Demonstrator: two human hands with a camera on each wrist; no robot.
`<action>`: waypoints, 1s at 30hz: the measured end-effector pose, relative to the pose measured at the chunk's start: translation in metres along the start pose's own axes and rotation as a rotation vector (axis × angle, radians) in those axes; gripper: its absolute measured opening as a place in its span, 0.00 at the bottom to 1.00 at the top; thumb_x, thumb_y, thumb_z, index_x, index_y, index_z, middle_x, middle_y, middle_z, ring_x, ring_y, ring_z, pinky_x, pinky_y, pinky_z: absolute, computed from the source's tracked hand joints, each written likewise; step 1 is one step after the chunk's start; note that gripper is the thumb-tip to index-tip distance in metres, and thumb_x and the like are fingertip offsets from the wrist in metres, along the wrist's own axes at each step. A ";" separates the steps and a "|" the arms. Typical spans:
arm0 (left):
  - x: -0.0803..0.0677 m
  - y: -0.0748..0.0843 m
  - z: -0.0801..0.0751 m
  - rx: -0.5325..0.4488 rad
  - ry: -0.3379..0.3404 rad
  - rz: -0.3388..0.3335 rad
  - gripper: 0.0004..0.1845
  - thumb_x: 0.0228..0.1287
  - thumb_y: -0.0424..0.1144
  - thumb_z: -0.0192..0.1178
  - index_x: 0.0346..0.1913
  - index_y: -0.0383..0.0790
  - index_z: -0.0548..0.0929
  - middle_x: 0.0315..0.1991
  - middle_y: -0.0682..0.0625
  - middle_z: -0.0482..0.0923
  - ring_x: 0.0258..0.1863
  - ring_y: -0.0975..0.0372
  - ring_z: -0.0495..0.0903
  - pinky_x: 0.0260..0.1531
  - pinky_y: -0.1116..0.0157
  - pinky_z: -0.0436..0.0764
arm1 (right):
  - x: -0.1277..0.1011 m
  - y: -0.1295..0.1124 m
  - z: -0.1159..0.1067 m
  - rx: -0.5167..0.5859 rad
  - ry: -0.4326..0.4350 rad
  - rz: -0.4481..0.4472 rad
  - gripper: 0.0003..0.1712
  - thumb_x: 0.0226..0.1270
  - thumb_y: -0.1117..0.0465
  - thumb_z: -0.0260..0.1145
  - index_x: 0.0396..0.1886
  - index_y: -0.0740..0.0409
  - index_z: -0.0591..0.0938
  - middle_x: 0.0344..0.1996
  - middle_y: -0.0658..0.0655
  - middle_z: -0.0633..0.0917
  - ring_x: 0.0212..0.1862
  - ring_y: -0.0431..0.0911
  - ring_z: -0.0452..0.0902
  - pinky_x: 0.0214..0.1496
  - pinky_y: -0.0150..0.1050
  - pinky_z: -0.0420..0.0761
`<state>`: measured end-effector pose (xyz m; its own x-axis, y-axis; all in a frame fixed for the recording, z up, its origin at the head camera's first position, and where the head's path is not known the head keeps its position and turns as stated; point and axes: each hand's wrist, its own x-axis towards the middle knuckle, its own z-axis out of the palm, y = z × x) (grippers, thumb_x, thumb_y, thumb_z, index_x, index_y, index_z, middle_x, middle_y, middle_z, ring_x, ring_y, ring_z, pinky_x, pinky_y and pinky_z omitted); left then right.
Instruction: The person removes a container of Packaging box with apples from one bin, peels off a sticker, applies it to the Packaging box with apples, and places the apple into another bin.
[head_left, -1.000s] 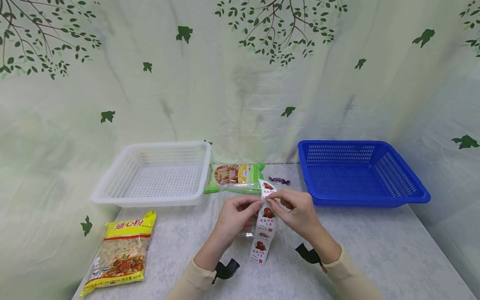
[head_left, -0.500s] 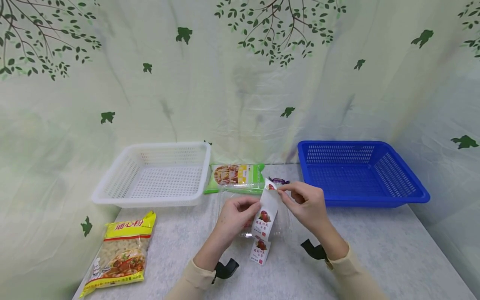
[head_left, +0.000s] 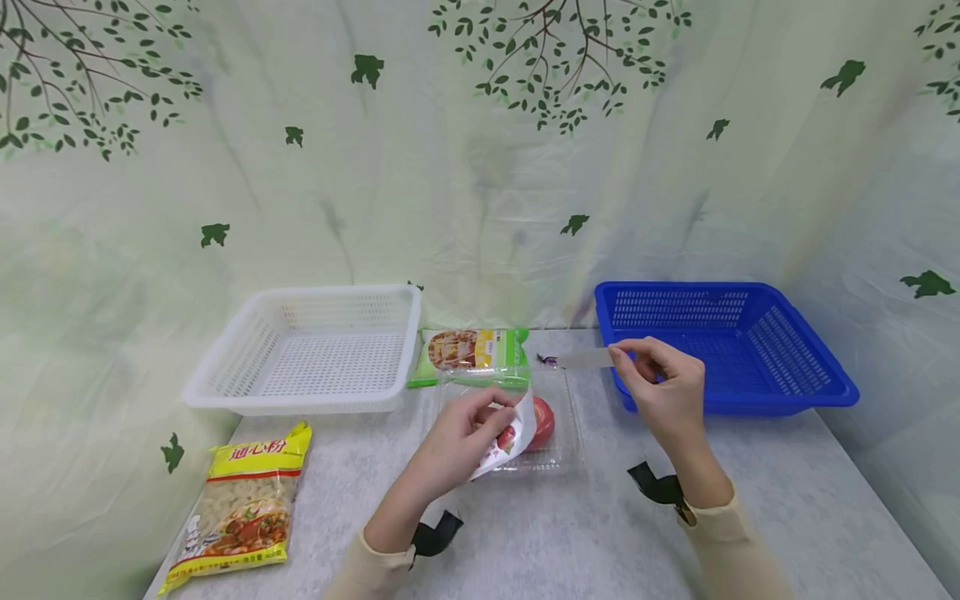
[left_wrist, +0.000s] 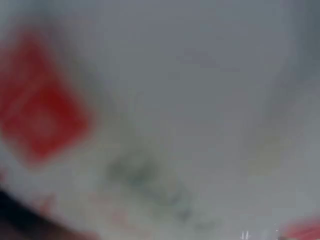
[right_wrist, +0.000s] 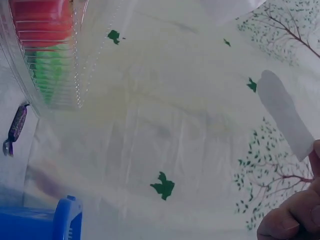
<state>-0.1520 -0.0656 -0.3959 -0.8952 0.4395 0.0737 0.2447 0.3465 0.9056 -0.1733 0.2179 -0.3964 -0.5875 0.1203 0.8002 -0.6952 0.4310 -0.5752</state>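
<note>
The person's left hand is pinching a white paper label with red fruit pictures and curling it up off a clear plastic box with something round and red inside. The box is sitting near the middle of the grey surface, a little toward the back edge. The right hand is out to the side, in front of the blue plastic basket, pinching a thin, pale see-through strip by one end. The left wrist view is only a blur of white and red.

I think the sticky-looking strip could curl and stick to the fingers, because it is floppy and only held at one end. The label could rip if it is tugged too hard. Nothing is holding the light box down, so it could slide or tip with the pull. A small purple wrapped candy is lying just behind the box, and it could get knocked away.
</note>
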 end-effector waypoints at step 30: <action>0.004 -0.062 0.039 -0.353 -0.872 -0.144 0.37 0.73 0.34 0.64 0.81 0.52 0.65 0.62 0.59 0.82 0.46 0.70 0.84 0.52 0.73 0.81 | 0.000 0.001 0.000 -0.011 -0.044 0.065 0.08 0.61 0.79 0.74 0.36 0.65 0.90 0.16 0.51 0.63 0.22 0.36 0.57 0.24 0.32 0.57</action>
<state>-0.1563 -0.0531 -0.4681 -0.2798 0.9251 -0.2569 -0.1001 0.2380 0.9661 -0.1743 0.2184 -0.3969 -0.6490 0.1089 0.7530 -0.6507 0.4333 -0.6235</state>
